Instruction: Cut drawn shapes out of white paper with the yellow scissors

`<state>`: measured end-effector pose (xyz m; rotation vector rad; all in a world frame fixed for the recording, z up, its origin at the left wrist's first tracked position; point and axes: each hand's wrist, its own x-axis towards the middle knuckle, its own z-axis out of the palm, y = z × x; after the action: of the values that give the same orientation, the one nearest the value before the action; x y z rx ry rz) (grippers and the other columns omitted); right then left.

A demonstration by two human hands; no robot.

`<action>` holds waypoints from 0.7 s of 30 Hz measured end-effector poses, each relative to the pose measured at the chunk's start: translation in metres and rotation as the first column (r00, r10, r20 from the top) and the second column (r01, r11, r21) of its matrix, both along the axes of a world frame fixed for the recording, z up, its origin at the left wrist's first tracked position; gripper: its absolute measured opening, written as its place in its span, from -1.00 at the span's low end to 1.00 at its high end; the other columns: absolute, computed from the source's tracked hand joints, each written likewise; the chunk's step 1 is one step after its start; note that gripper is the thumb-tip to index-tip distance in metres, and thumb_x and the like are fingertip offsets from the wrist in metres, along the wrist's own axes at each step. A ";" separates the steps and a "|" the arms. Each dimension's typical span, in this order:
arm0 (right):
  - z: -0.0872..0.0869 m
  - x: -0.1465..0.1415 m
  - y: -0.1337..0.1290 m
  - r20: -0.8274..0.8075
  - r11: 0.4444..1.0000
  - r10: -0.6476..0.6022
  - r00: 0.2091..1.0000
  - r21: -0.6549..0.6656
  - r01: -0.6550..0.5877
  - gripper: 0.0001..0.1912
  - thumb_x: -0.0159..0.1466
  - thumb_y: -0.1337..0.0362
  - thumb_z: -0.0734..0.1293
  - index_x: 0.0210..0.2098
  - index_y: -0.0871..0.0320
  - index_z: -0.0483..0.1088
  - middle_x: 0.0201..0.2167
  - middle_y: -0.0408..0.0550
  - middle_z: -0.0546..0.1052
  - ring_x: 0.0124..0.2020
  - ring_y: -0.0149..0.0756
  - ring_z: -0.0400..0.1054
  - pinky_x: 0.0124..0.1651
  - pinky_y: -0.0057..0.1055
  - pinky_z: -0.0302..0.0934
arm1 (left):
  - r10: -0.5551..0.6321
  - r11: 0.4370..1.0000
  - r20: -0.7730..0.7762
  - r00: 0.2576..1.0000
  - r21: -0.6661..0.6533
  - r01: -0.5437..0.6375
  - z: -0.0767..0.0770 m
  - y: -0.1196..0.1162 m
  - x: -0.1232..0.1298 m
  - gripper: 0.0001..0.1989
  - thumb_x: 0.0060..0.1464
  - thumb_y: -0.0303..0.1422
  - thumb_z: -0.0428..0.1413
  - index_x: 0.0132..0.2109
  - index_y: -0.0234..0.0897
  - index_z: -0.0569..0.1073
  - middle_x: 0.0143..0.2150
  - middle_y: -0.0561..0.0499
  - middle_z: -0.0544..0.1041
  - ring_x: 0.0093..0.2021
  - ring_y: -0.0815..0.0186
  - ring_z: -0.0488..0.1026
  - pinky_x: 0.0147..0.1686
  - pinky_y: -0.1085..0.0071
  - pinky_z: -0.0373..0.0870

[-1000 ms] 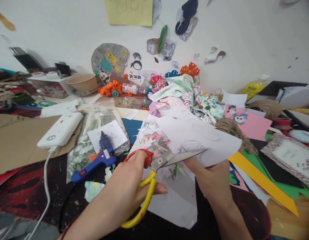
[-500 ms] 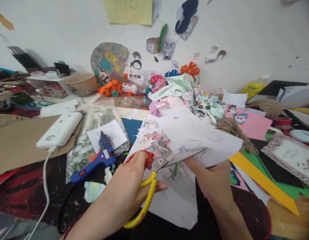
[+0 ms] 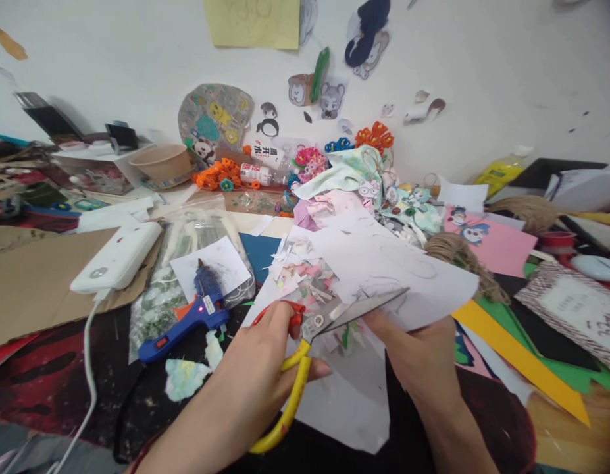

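Red and yellow handles mark the scissors (image 3: 318, 322) at the centre of the head view; the left hand (image 3: 255, 359), reaching in from the lower left of the frame, has its fingers curled round the red loop and its thumb by the yellow one, a closed grip on the handles; the blades point right, over a sheet of white paper (image 3: 408, 270) with faint grey pencil lines, right of centre. From the lower right comes the right hand (image 3: 426, 362), pinching that sheet at its lower edge, thumb just under the blades; its fingertips are hidden from where I stand. Colourful paper scraps (image 3: 305, 275) lie in a heap beside the sheet, left of it and partly under the scissors; below them, toward the bottom centre, spreads a pale sheet (image 3: 344, 411). Left of centre, a blue glue gun (image 3: 209, 306) rests with its nozzle on a white card (image 3: 233, 260); a white plastic block (image 3: 117, 257) sits on brown cardboard (image 3: 28, 276) at the left; twine (image 3: 453, 253) and a yellow strip (image 3: 526, 362) lie to the right.
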<state>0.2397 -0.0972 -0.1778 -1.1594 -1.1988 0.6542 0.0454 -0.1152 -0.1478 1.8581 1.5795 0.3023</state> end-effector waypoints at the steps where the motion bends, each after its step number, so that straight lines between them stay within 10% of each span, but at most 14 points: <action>1: -0.001 0.000 0.000 -0.005 1.000 -0.003 1.000 -0.002 0.003 -0.58 0.06 0.29 0.53 -0.07 0.08 0.54 -0.01 0.00 0.61 0.04 -0.05 0.50 0.08 -0.14 0.44 | 0.000 1.000 0.000 1.000 0.004 0.000 0.000 0.000 0.000 -0.77 0.01 -0.32 0.07 -0.27 -0.14 0.11 -0.38 0.07 0.41 -0.34 0.17 0.43 -0.39 0.37 0.17; 21: 0.008 0.001 -0.003 0.003 0.995 0.075 0.997 -0.070 -0.075 -0.65 0.05 0.35 0.53 -0.15 0.02 0.56 -0.13 -0.12 0.66 -0.11 -0.20 0.57 0.00 -0.29 0.49 | -0.192 0.977 -0.073 0.979 0.081 0.198 0.014 0.000 -0.031 -0.72 0.12 -0.15 0.04 -0.14 -0.18 0.16 -0.20 -0.06 0.49 -0.21 0.09 0.51 -0.28 0.25 0.35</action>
<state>0.2412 -0.1002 -0.1700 -1.1798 -1.2369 0.7553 0.0144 -0.1150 -0.1341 2.0922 1.4315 0.2280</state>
